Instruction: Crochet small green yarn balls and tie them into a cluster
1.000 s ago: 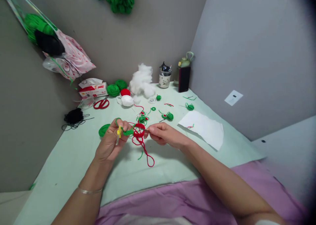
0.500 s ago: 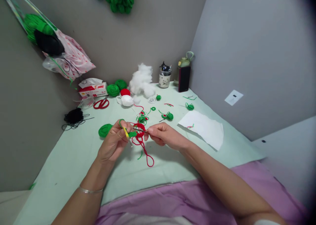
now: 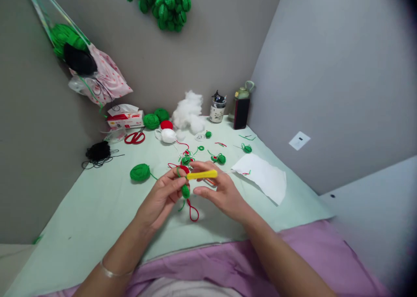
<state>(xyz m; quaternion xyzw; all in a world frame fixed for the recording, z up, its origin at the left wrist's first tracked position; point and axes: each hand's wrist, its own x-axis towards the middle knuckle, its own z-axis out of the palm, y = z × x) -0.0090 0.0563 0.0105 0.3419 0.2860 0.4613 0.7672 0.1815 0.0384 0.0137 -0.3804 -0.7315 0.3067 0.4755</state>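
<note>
Pinching a small green piece, the left hand holds it above the table, beside a yellow handle; the right hand spreads open, contact unclear. The piece appears part-made, finishing left: yarn leads from a green ball.

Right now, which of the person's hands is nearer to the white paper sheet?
Right. The right hand is just left of the white paper sheet, apart from it; the left hand is farther left, holding a green crochet piece.
</note>
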